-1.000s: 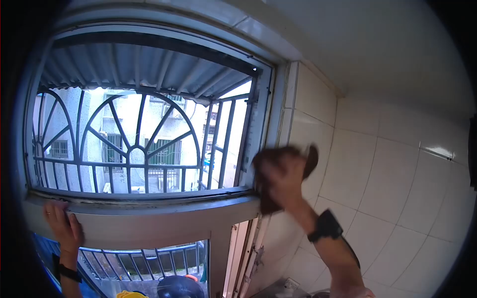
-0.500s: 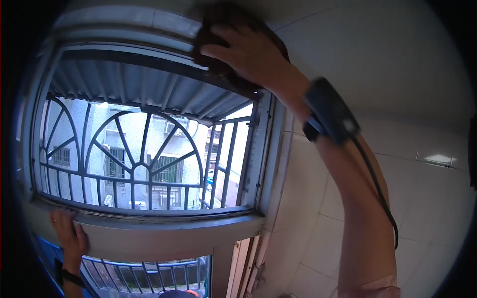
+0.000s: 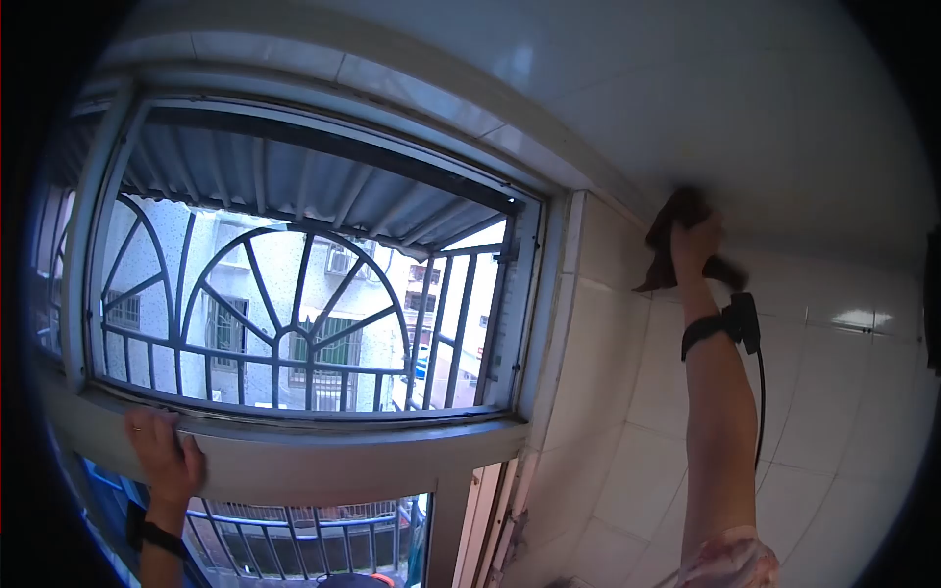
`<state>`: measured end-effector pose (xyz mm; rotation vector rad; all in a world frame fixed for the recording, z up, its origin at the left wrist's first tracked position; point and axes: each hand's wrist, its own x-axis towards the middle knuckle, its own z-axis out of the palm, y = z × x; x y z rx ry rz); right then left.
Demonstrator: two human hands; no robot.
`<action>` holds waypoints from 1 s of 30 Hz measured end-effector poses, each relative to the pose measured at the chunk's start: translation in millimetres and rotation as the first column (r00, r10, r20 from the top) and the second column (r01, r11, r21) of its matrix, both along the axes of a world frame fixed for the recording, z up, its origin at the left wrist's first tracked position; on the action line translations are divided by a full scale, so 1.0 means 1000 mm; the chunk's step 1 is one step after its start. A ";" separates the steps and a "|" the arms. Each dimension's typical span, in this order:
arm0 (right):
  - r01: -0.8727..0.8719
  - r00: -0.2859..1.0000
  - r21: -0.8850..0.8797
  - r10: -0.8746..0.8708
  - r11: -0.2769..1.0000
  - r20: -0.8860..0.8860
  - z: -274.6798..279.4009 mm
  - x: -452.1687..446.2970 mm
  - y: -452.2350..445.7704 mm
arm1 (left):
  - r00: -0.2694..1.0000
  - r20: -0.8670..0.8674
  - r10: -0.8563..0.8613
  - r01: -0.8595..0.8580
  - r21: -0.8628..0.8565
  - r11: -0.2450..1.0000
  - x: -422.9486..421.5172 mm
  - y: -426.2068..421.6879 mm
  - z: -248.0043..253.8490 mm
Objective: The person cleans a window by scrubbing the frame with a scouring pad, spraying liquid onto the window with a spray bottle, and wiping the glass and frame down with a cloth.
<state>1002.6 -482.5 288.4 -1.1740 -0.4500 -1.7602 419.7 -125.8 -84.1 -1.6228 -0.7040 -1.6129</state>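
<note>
My right hand (image 3: 694,240) is raised at the upper right, closed on a dark brown cloth (image 3: 665,257). The cloth lies bunched against the tiled surface near the corner where wall and ceiling meet, its edges blurred by motion. On the lower left, my left hand (image 3: 169,459) grips the crossbar of the window frame (image 3: 323,453), fingers hooked over its upper edge. Each wrist carries a black strap; a small dark box (image 3: 745,321) with a cable (image 3: 763,402) sits on the right one.
A metal grille (image 3: 294,338) stands outside the window opening, below a corrugated awning (image 3: 284,171). White wall tiles (image 3: 627,490) run along the right side. At the bottom edge shows the top of a dark round object (image 3: 353,580) with an orange rim.
My right hand has moved the cloth right and down, from above the window's top frame to the corner on the right. The left hand keeps its hold on the crossbar. The view has shifted slightly.
</note>
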 end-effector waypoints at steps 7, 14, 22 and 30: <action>-0.642 0.648 0.392 0.740 0.659 -0.183 0.058 -0.161 0.156 | 1.000 0.000 -0.014 0.014 -0.005 1.000 -0.002 0.002 -0.001; -0.508 0.651 -0.396 0.642 0.765 0.405 0.006 -0.285 0.216 | 0.999 0.010 0.039 -0.039 0.018 0.999 0.002 -0.001 0.002; 0.269 0.407 -0.443 0.315 0.855 0.857 0.031 -0.349 0.210 | 0.998 -0.037 0.052 -0.052 0.023 0.998 0.000 0.005 -0.003; 0.446 0.676 -0.526 0.113 0.724 0.728 0.023 -0.164 0.123 | 0.995 -0.054 0.080 -0.079 0.010 0.997 0.000 0.004 0.001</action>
